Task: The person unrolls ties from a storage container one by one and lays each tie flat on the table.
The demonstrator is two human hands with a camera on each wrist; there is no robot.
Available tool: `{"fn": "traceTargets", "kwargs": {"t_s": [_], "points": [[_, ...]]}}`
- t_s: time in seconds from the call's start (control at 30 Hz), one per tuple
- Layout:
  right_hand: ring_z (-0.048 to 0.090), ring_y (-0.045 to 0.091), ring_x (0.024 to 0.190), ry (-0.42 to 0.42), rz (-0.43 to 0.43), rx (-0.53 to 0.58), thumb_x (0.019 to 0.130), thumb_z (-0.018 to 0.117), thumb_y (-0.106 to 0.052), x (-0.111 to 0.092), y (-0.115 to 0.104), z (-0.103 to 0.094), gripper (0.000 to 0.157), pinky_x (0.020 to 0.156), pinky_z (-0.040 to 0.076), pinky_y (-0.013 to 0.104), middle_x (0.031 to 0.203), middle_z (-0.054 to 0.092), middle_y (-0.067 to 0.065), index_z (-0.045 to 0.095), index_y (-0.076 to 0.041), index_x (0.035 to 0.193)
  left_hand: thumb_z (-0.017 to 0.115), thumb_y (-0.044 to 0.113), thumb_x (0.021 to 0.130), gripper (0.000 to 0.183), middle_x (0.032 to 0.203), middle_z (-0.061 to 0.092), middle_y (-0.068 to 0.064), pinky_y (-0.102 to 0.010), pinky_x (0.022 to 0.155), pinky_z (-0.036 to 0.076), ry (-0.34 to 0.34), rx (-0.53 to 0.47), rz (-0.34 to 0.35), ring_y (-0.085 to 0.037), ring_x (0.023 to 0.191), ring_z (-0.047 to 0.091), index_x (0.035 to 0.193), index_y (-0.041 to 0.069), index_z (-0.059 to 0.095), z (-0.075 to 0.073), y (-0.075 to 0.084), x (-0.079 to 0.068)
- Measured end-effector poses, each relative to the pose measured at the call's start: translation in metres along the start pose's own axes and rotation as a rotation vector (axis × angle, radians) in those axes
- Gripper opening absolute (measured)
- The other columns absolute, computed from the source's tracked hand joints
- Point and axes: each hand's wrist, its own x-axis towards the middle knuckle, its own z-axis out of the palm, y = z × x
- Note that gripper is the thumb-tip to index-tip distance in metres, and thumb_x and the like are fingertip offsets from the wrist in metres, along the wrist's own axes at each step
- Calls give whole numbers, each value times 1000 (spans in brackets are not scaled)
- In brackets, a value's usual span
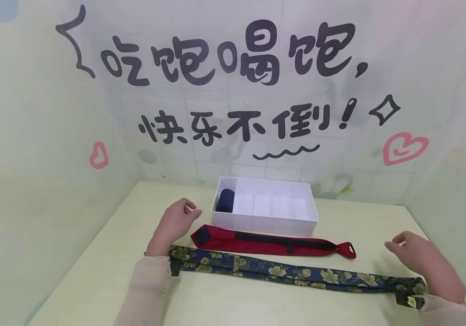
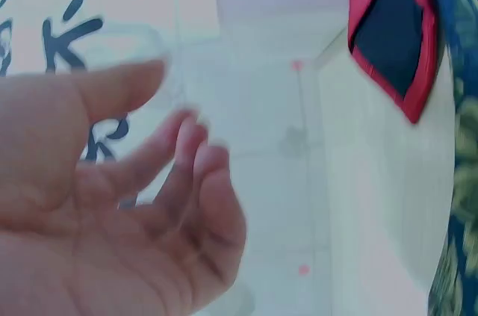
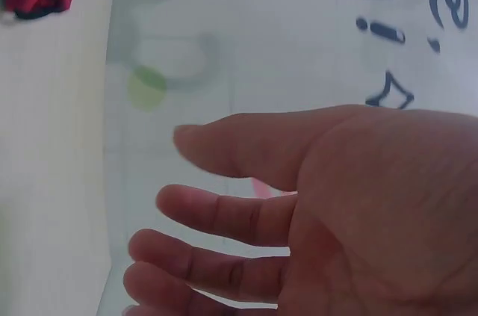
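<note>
My left hand (image 1: 177, 219) hovers left of the white box, its fingers loosely bent with nothing between them; the left wrist view shows the palm (image 2: 112, 249) and a gap below the thumb. Out to the right, my right hand (image 1: 418, 253) is likewise relaxed and holds nothing, fingers (image 3: 224, 215) apart in its wrist view. A red necktie (image 1: 220, 240) lies folded lengthwise, back side up, its dark lining and zipped loop end showing. In front of it stretches a navy necktie with golden flowers (image 1: 275, 271), its ends overlapped by my wrists in the head view.
Behind the ties stands a white divided box (image 1: 265, 222). Its leftmost compartment holds a dark blue rolled item (image 1: 226, 200). Pale walls (image 1: 224, 158) with lettering enclose the light tabletop (image 1: 224, 299) at the back and sides.
</note>
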Motion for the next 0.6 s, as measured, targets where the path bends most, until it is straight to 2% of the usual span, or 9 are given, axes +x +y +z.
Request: {"fn": "traceTargets", "kwargs": {"t_s": [0.1,0.23,0.43,0.6], "points": [[59,56,106,49,-52,-6,107,47,-39,9,-16,-5,68,81,52,56,122,54,46,41,24,131,57,43,103,49,122,63,-19,-46,86,54,55,-42,-39,-30,103,63,132,4,55,13,9,5],[52,60,113,115,-113,-10,108,45,-41,17,-32,-8,72,87,49,62,126,47,50,36,24,136,53,47,103,59,134,55,-23,-54,99,51,102,-57,-54,-38,120,58,142,3,47,34,19,7],[50,57,111,130,-139,-19,106,47,-48,25,-51,-10,77,88,47,64,130,41,48,36,21,140,58,47,100,69,142,47,-26,-57,105,46,132,-83,-41,-42,132,50,150,4,40,53,30,9],[50,58,114,124,-171,-33,104,52,-46,32,-71,-7,76,92,46,66,135,40,46,37,19,141,61,47,99,72,147,43,-29,-61,108,42,149,-98,-20,-49,136,41,152,4,39,64,39,12]]}}
